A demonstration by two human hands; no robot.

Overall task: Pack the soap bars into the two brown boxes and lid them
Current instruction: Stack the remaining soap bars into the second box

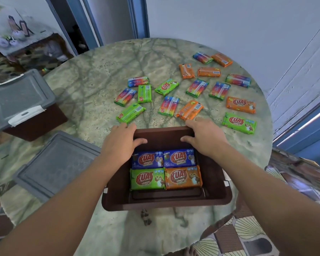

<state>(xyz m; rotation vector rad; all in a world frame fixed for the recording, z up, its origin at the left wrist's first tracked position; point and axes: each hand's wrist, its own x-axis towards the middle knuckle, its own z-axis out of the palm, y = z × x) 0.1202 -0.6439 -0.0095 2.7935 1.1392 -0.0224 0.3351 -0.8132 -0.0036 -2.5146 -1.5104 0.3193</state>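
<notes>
- Left hand (123,138) grips the far rim of an open brown box (217,185), fingers over the edge, thumb inside.
- Right hand (204,134) clasps the same rim likewise.
- Four soap bars (165,169) lie flat inside the box.
- More bars (190,90) lie scattered on the surface (100,71) beyond.
- A second brown box (35,120), with a grey lid, sits far left.
- A loose grey lid (57,165) rests just left of the open box.

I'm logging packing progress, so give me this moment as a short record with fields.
open box: brown box near table edge, no lid
bars inside: four, two blue, one green, one orange
left hand: left hand gripping the far rim
right hand: right hand gripping the far rim
loose bars: many scattered on the table beyond the box
spare lid: grey lid lying left of the box
second box: second brown box far left, grey lid on
</notes>
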